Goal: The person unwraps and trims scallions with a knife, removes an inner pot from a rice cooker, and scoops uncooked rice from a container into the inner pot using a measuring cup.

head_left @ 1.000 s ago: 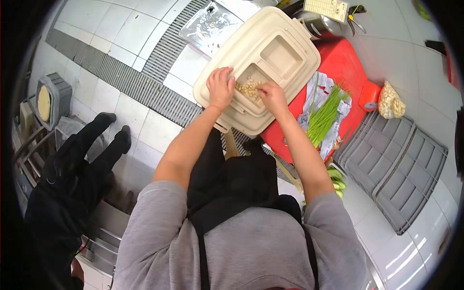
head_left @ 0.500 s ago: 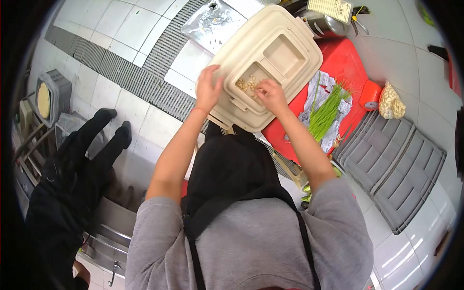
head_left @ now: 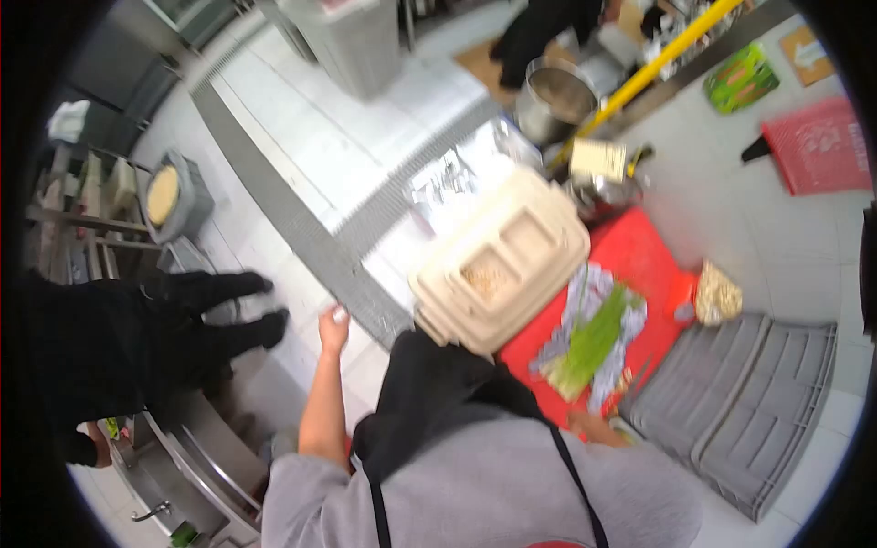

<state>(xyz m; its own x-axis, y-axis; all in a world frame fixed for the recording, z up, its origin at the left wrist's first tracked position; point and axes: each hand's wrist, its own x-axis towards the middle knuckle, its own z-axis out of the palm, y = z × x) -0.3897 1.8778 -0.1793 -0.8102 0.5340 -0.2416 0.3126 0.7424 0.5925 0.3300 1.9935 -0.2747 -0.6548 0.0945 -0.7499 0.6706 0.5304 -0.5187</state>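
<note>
My left hand (head_left: 334,331) is out over the tiled floor, left of the beige bin lid and apart from it. Its fingers look curled, with a small whitish spot at the tip that I cannot make out. My right hand (head_left: 594,427) is low by the near edge of the red surface (head_left: 653,247), blurred and partly hidden by my sleeve. Small pale pieces (head_left: 491,279), like garlic cloves, lie in one recess of the beige lid (head_left: 443,274). Green chives (head_left: 592,340) rest on crumpled paper (head_left: 630,321) on the red surface.
A bag of pale cloves (head_left: 718,294) and a red container (head_left: 681,297) stand right of the red surface. A grey crate (head_left: 731,402) lies at the right. Behind are a metal pot (head_left: 555,96) and a yellow pole (head_left: 662,59). A person in black (head_left: 110,338) is at the left.
Both hands have left the beige lid: the left moved out to the left, the right down toward the red surface's near edge. The view has swung, showing more floor and a pot behind.
</note>
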